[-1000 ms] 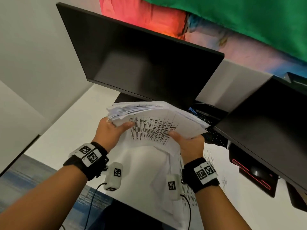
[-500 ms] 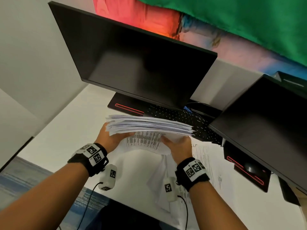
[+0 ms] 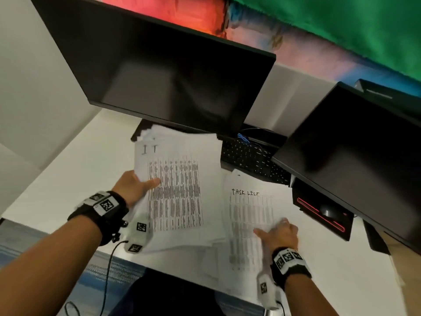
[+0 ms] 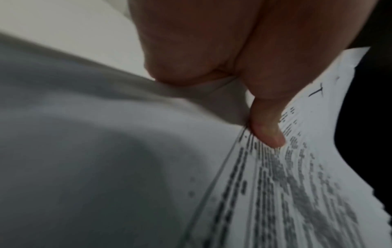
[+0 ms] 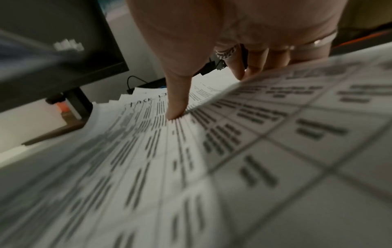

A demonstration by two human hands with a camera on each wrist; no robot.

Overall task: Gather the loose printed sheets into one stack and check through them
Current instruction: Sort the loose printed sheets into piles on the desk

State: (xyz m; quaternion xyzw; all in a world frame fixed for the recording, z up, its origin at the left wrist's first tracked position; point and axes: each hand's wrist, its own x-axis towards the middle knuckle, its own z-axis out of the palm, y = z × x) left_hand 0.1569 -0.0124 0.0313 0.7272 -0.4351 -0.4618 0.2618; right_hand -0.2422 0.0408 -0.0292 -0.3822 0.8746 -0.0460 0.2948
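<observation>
**Desk surroundings, non-task items**

I note a white desk with two dark, switched-off monitors: a large one at centre-left, a second at right, angled inward. A black keyboard lies partly under both. Beneath the right monitor I see a black base with a red glowing strip. Behind: green cloth and a red-orange patch. A thin black cable hangs off the near desk edge.

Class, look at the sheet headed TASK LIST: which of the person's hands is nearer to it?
Right. The right hand pinches the TASK LIST sheet at its lower right part. The left hand is apart from it, gripping the stack beside it.
</observation>
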